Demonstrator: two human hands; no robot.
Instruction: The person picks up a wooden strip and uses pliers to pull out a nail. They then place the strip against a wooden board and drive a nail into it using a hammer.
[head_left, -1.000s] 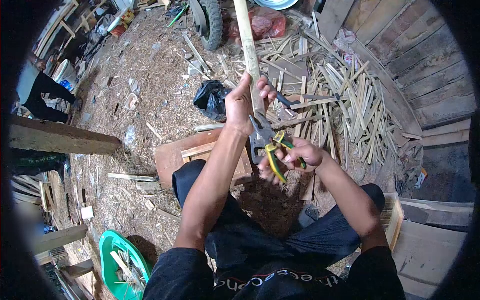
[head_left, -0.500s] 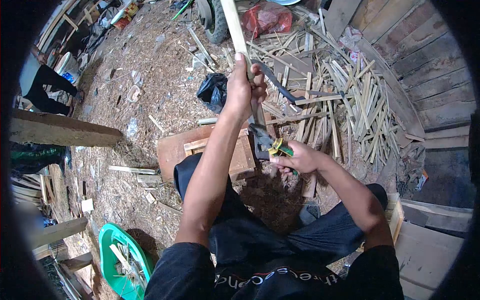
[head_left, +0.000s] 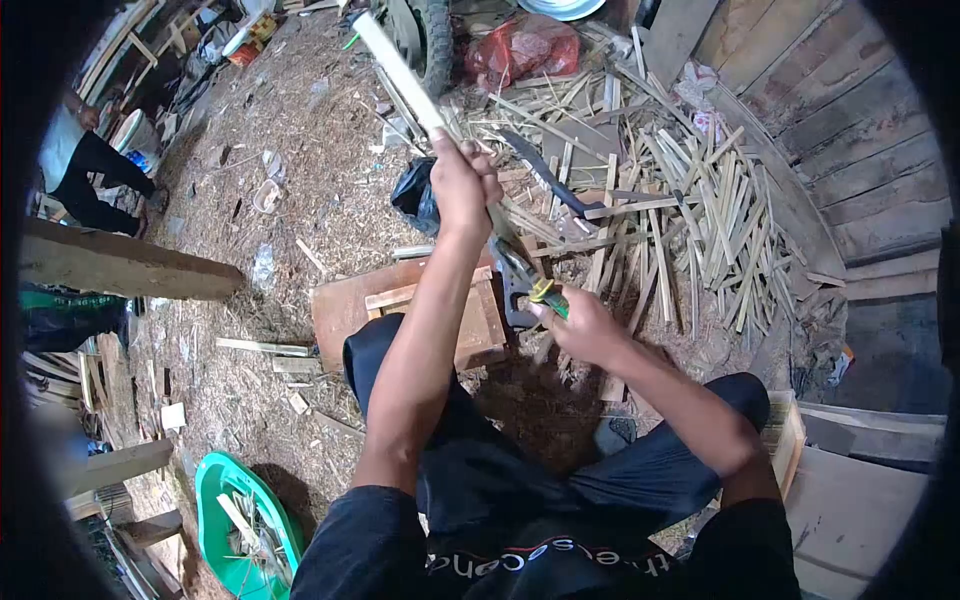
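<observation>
The person sits cross-legged on the chip-strewn floor (head_left: 300, 150). The left hand (head_left: 462, 185) is closed in a fist round a long bamboo slat (head_left: 400, 70), which slants up and away to the left, its far end near the tyre (head_left: 430, 40) at the top edge of the view. Gripping it partway along looks like a way to steady the slat against a pull from below. The right hand (head_left: 580, 325) is wrapped tight on the green-and-yellow handles of a pair of pliers (head_left: 520, 275), whose jaws bite the slat's lower end just below the left fist. The two hands are near one another but do not touch. That lower end hangs over a flat wooden board (head_left: 400, 300) lying in front of the knees, which probably serves as a work surface. To the right of the board a heap of split bamboo strips (head_left: 690, 200) spreads toward the plank wall (head_left: 850, 130), and a dark curved blade (head_left: 545, 170) lies at its near-left edge, seemingly kept within reach. A black bag (head_left: 415, 195) lies on the floor just beyond the left wrist. A green basin (head_left: 235, 510) holding offcuts sits at the person's left side. Another person (head_left: 75, 170) is far off at the left edge.
</observation>
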